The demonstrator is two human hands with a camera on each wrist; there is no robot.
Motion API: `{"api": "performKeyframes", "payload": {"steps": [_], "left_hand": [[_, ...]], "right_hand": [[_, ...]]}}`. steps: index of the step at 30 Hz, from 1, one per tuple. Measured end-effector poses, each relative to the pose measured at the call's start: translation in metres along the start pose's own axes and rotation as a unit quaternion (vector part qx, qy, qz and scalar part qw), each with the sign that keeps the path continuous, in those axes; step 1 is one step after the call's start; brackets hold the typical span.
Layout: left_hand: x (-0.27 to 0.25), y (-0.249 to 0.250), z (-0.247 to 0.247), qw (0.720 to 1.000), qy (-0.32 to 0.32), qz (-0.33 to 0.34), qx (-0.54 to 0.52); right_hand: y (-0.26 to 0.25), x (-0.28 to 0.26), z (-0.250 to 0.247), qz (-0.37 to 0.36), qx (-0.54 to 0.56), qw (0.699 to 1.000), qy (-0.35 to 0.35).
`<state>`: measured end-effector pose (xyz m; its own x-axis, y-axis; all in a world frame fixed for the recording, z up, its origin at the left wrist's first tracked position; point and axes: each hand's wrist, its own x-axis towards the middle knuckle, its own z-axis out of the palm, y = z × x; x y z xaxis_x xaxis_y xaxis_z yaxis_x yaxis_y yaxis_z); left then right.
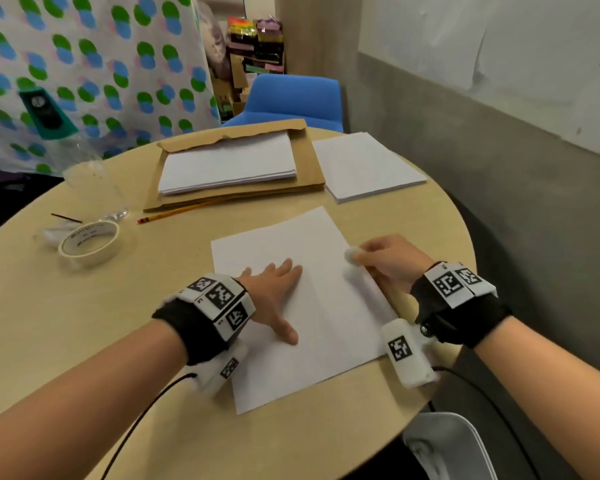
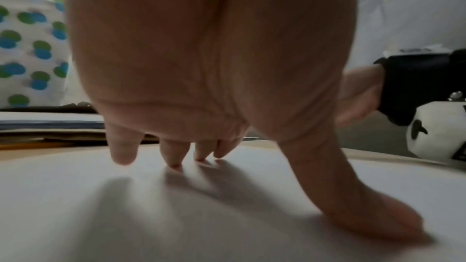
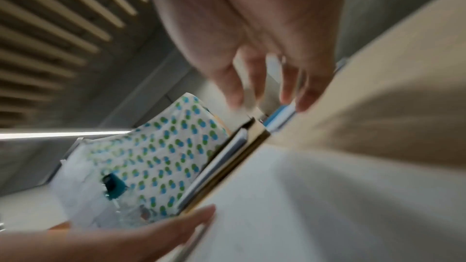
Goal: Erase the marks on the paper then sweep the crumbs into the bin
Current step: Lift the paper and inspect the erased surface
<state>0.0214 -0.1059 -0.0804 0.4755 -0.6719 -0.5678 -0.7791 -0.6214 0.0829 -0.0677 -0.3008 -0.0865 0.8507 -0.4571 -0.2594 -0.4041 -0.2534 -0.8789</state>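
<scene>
A white sheet of paper (image 1: pixel 312 306) lies on the round wooden table (image 1: pixel 84 323) in front of me; I can make out no marks or crumbs on it. My left hand (image 1: pixel 278 296) lies flat on the sheet's left half with fingers spread, and its fingertips (image 2: pixel 174 160) and thumb press the paper (image 2: pixel 176 216). My right hand (image 1: pixel 388 261) sits at the sheet's right edge and pinches a small white eraser (image 1: pixel 352 255). The right wrist view is blurred; it shows the curled fingers (image 3: pixel 234 91) above the paper (image 3: pixel 327 206).
A clear plastic container (image 1: pixel 94 181) stands at the table's left edge, with a tape roll (image 1: pixel 89 242) near it. A pencil (image 1: pixel 184 210) lies beside a brown envelope (image 1: pixel 309 168) that bears a paper stack. Another stack (image 1: pixel 364 166) lies far right. Behind stands a blue chair (image 1: pixel 291 98).
</scene>
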Motion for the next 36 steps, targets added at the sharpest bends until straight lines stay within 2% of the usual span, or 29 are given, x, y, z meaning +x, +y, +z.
{"api": "performKeyframes", "payload": {"steps": [1,2,3,5,6,8,9,10,11,12,15,16,17,18,19,21,22,23,24,25,26,28,29,30,32,34,36], "left_hand": [[0.001,-0.001,-0.001,1.000,-0.005,0.002,-0.015],[0.002,-0.002,-0.001,0.999,-0.005,0.005,-0.033],[0.001,-0.002,-0.001,0.999,-0.003,0.008,-0.049],[0.000,-0.002,0.001,0.997,0.006,0.012,-0.069],[0.000,-0.003,0.003,0.997,0.012,0.011,-0.075],[-0.001,-0.003,0.004,0.997,0.020,0.009,-0.078],[-0.002,-0.003,0.004,0.997,0.022,0.011,-0.077],[-0.002,-0.004,0.004,0.997,0.023,0.015,-0.079],[-0.003,-0.004,0.003,0.996,0.022,0.018,-0.081],[-0.003,-0.005,0.003,0.996,0.021,0.021,-0.082],[-0.003,-0.006,0.003,0.995,0.025,0.024,-0.089],[-0.002,-0.007,0.004,0.995,0.026,0.026,-0.094],[-0.002,-0.007,0.004,0.994,0.028,0.032,-0.101],[-0.001,-0.008,0.005,0.992,0.033,0.040,-0.112],[-0.001,-0.009,0.005,0.991,0.038,0.047,-0.122],[0.000,-0.013,0.006,0.989,0.046,0.053,-0.132],[0.000,-0.016,0.007,0.988,0.049,0.054,-0.133],[0.000,-0.019,0.007,0.988,0.049,0.055,-0.135],[0.000,-0.021,0.007,0.988,0.048,0.057,-0.139],[-0.001,-0.022,0.006,0.987,0.045,0.058,-0.145],[-0.001,-0.024,0.006,0.986,0.039,0.059,-0.152],[-0.002,-0.025,0.004,0.986,0.018,0.057,-0.157],[-0.002,-0.025,0.003,0.988,0.008,0.057,-0.146],[-0.002,-0.025,0.001,0.990,0.001,0.057,-0.126],[0.001,-0.027,-0.007,0.994,0.006,0.054,-0.092],[0.004,-0.029,-0.019,0.995,0.032,0.053,-0.084],[0.009,-0.029,-0.029,0.993,0.060,0.053,-0.091]], "right_hand": [[-0.004,-0.002,0.000,-0.027,0.009,0.997,0.068],[-0.010,-0.007,0.000,-0.045,0.067,0.991,0.107],[-0.015,-0.014,0.002,-0.043,0.169,0.981,0.090],[-0.017,-0.028,0.012,0.036,0.375,0.924,-0.067],[-0.015,-0.037,0.021,0.096,0.414,0.890,-0.163],[-0.004,-0.052,0.040,0.169,0.363,0.861,-0.313],[0.001,-0.054,0.046,0.173,0.326,0.861,-0.349],[0.003,-0.050,0.048,0.176,0.308,0.867,-0.350],[0.003,-0.043,0.047,0.176,0.321,0.878,-0.308],[0.002,-0.031,0.043,0.170,0.350,0.891,-0.235],[-0.002,0.011,0.019,0.104,0.412,0.904,0.051],[-0.004,0.019,0.014,0.086,0.420,0.897,0.104],[-0.006,0.022,0.012,0.080,0.433,0.893,0.097],[-0.010,0.018,0.015,0.089,0.451,0.887,0.036],[-0.014,0.009,0.021,0.114,0.451,0.883,-0.066],[-0.020,-0.013,0.040,0.163,0.365,0.875,-0.273],[-0.020,-0.018,0.049,0.170,0.315,0.870,-0.339],[-0.019,-0.018,0.056,0.175,0.286,0.870,-0.361],[-0.020,-0.013,0.059,0.175,0.288,0.875,-0.348],[-0.020,-0.003,0.059,0.174,0.316,0.885,-0.295],[-0.020,0.009,0.056,0.167,0.361,0.893,-0.211],[-0.020,0.033,0.039,0.139,0.424,0.895,0.011],[-0.018,0.041,0.027,0.125,0.430,0.888,0.102],[-0.015,0.046,0.015,0.116,0.432,0.880,0.157],[-0.013,0.049,-0.006,0.115,0.451,0.865,0.186],[-0.013,0.043,-0.021,0.111,0.481,0.855,0.160],[-0.016,0.032,-0.029,0.100,0.485,0.862,0.114]]}}
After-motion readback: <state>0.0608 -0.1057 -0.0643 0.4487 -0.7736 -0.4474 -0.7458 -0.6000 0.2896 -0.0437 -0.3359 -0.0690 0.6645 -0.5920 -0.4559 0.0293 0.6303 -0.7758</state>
